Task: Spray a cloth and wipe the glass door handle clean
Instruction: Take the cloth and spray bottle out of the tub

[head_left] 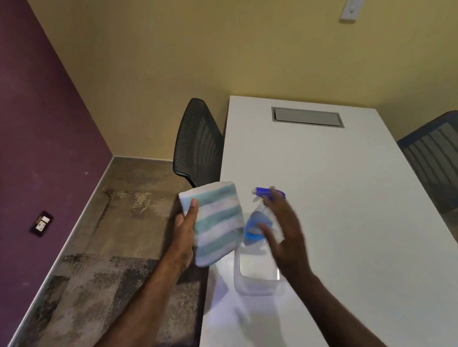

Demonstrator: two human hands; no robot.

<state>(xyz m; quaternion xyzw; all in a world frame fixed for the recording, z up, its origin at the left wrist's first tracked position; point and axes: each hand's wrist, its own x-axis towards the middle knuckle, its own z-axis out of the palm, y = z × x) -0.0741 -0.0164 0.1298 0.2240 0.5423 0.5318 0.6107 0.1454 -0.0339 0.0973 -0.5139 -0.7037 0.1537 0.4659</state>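
The left hand (184, 232) grips a folded striped cloth (217, 227), thumb pressed on its face, fingers hidden behind; its long axis runs roughly upright, held above the table (349, 204) edge. The right hand (286, 237) closes around a spray bottle (258, 234), blurred, standing upright over the table, its blue nozzle pointing left toward the cloth.
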